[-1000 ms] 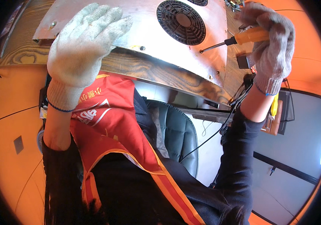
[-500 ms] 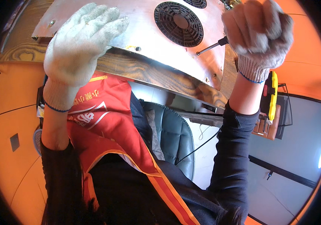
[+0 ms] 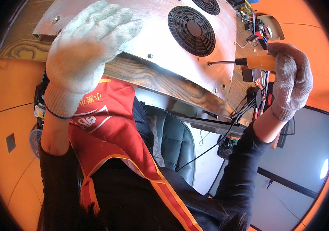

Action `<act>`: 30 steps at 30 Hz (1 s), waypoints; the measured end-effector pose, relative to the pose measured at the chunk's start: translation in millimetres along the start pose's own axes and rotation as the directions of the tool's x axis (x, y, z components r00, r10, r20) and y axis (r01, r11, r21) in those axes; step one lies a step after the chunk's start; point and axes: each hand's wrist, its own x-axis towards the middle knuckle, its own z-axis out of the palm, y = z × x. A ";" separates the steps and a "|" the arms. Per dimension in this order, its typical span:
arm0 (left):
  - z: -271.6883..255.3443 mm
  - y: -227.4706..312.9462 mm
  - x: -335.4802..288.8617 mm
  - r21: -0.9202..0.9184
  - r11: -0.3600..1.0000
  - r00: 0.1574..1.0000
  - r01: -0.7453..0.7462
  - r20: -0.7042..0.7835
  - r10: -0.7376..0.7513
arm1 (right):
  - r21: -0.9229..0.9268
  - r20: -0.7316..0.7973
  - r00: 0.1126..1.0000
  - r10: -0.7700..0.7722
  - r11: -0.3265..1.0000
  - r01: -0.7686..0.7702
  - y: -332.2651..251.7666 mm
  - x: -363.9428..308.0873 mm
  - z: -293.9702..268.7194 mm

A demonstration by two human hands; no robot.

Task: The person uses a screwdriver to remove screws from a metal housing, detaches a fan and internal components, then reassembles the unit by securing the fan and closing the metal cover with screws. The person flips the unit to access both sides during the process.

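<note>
My right hand [image 3: 292, 79], in a white knitted glove, is closed around the orange handle of a screwdriver [image 3: 260, 62]. The shaft points left, and its tip meets a silvery metal panel [image 3: 149, 29] close to the panel's right side. Two round black fan grilles are set in that panel; the nearer grille [image 3: 192, 30] lies just above the screwdriver tip. My left hand [image 3: 81, 57], gloved likewise, lies over the panel's near left edge with its fingers stretched out. Nothing shows in it, though its underside is hidden. Small screws or holes dot the panel's border.
The panel lies on a wood-grained table [image 3: 153, 77]. Black cables [image 3: 245, 107] hang at the table's right end. Small parts and tools [image 3: 262, 32] crowd the far right. A dark green padded chair [image 3: 174, 138] stands under the table edge.
My right hand has moved right and down, tilting the screwdriver nearly level in view and baring its orange handle. The left hand stays on the panel. The view has shifted slightly.
</note>
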 end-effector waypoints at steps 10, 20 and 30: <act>-35.7 26.9 14.5 -0.162 0.986 0.985 0.037 0.173 -0.008 | -0.236 -0.089 0.995 0.047 0.970 -0.067 9.9 1.3 10.3; 14.8 71.5 143.8 -0.905 0.313 0.913 0.288 0.359 0.197 | -0.415 -0.143 0.988 0.052 0.903 -0.107 -28.2 33.1 51.5; 13.6 73.9 144.7 -0.855 0.363 0.898 0.370 0.429 0.094 | -0.425 -0.064 0.994 0.084 0.899 -0.103 -28.2 30.1 35.9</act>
